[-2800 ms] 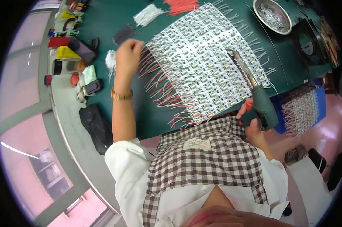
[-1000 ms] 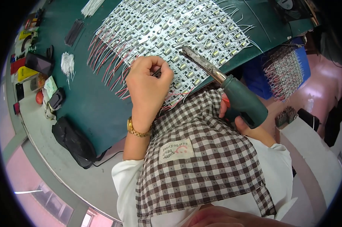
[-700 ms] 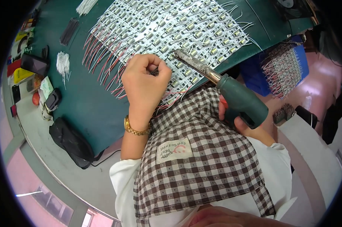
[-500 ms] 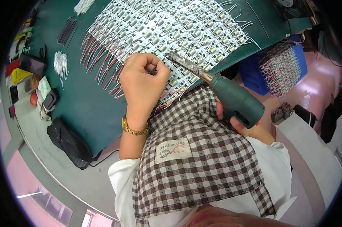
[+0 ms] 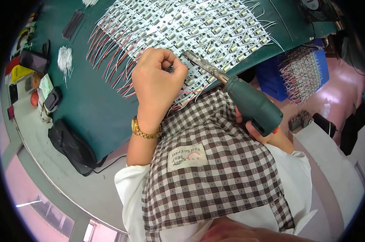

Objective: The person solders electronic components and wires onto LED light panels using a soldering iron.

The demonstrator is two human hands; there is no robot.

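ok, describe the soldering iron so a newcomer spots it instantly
Start at the green mat covered by the white sheet of small wired modules. At its near edge the right hand grips a soldering iron: the only bulky dark-green handle, with a crusted metal barrel pointing toward the left hand.

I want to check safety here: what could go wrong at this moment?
1. The soldering iron tip works right beside the left hand, so a slip might burn the fingers.
2. Red and white wires crowd the LED modules; the hot barrel might scorch their insulation.
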